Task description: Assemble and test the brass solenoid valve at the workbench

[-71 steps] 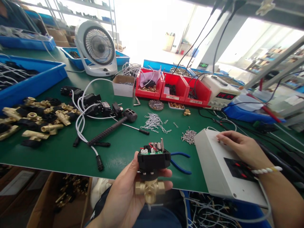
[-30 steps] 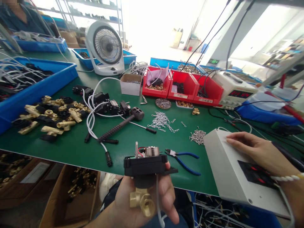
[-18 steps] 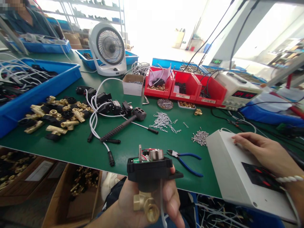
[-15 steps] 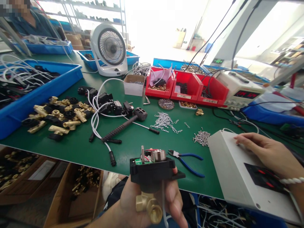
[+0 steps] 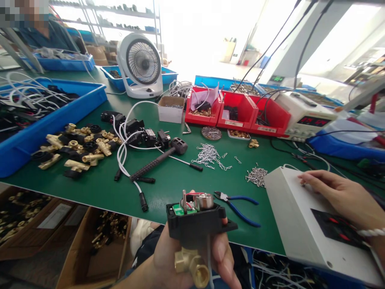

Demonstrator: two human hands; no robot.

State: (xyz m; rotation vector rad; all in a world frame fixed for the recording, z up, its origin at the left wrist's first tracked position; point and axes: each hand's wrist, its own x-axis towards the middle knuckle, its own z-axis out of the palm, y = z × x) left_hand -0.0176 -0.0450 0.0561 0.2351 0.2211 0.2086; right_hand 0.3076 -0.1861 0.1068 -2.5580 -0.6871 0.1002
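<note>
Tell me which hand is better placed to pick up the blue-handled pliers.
Right, probably. The right hand only rests on the white box, holding nothing, and the pliers lie just beside that box. The left hand has its grip full with the valve actuator.

In my left hand [image 5: 192,261] I see a black actuator housing [image 5: 197,224] over a brass valve body [image 5: 192,267]; beyond it blue-handled pliers [image 5: 237,206] on green matting [image 5: 99,186]; under my right hand [image 5: 339,196], a white box [image 5: 288,208].
</note>
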